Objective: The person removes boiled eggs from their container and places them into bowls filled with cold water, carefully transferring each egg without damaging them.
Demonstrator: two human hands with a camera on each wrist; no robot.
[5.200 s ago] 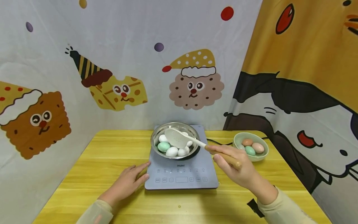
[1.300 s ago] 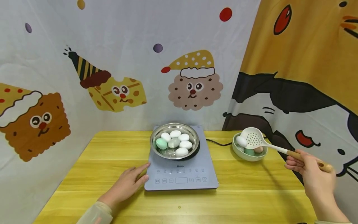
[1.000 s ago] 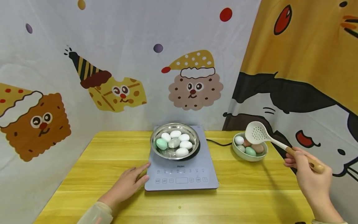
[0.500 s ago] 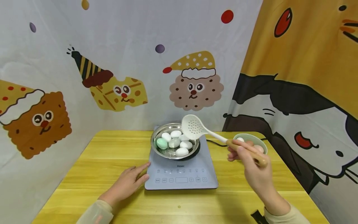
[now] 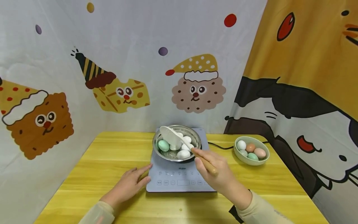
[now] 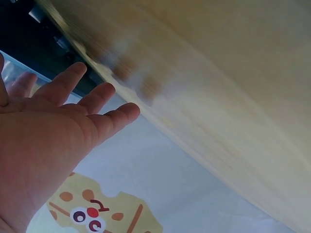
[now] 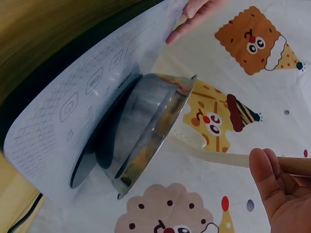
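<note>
My right hand grips the wooden handle of a white slotted spoon. Its head is tilted into the steel bowl, among several white eggs and a green egg. The spoon head hides part of the eggs, and whether it bears one I cannot tell. The steel bowl stands on a grey induction cooktop. In the right wrist view the spoon's neck passes over the bowl's rim. With fingers extended, my left hand rests at the cooktop's left edge, its fingertips touching it.
A pale green bowl at the right holds several eggs: white, brown, pink and greenish. A black cord runs behind it. A printed curtain hangs behind the wooden table.
A white egg slid from the slotted spoon into the green bowl. My right hand then carried the spoon leftward and lowered it into the steel bowl. The left hand stayed put.
</note>
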